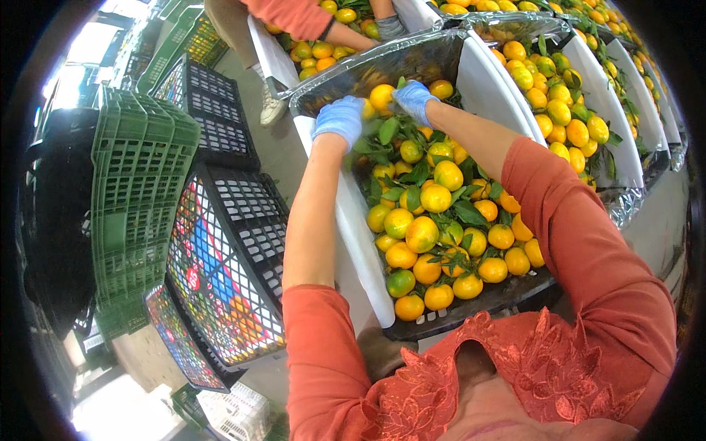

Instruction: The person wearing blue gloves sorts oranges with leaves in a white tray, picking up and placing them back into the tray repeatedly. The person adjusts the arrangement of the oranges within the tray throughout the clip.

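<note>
Before me is a black plastic crate (405, 332) lined with white padding and silvery film, filled with yellow-orange and greenish mandarins (422, 235) and their leaves. Both my hands wear blue gloves and are at the crate's far end. My left hand (337, 122), by the left wall, is curled on a mandarin (367, 109) partly hidden behind its fingers. Close to its right, my right hand (413, 102) is closed at the side of another mandarin (381, 97), with a green leaf (401, 82) sticking up beside the glove. The fingertips of both hands are largely hidden.
More lined crates of mandarins (559, 112) stand in rows to the right. Beyond my crate, another person's arm (300, 22) reaches into a crate. Black crates (226, 220) with printed liners and green crates (140, 209) stack up at the left, beside the concrete floor (281, 157).
</note>
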